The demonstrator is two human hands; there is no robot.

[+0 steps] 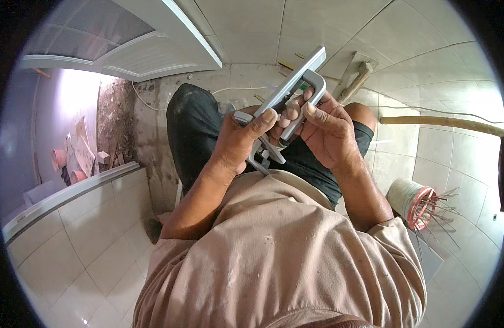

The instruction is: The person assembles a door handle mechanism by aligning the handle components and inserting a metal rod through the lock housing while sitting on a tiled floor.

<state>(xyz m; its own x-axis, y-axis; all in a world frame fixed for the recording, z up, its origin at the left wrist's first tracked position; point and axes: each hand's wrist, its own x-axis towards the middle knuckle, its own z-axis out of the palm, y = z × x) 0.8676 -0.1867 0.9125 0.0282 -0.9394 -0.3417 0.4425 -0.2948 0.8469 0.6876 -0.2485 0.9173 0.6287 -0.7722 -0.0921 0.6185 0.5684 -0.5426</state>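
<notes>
Tan shirt cloth (263,240) fills 6 o'clock. Toward 1 o'clock, both hands hold a grey lever handle (295,76): the left hand (235,139), curled, pinches its plate's lower end; the right hand (328,131), half closed, has thumb and fingers around its lever. A second handle (272,152) sits at centre, above the lap. Neither is on the white door (137,57) toward 11 o'clock; work seems unfinished, how much remains unclear.
</notes>
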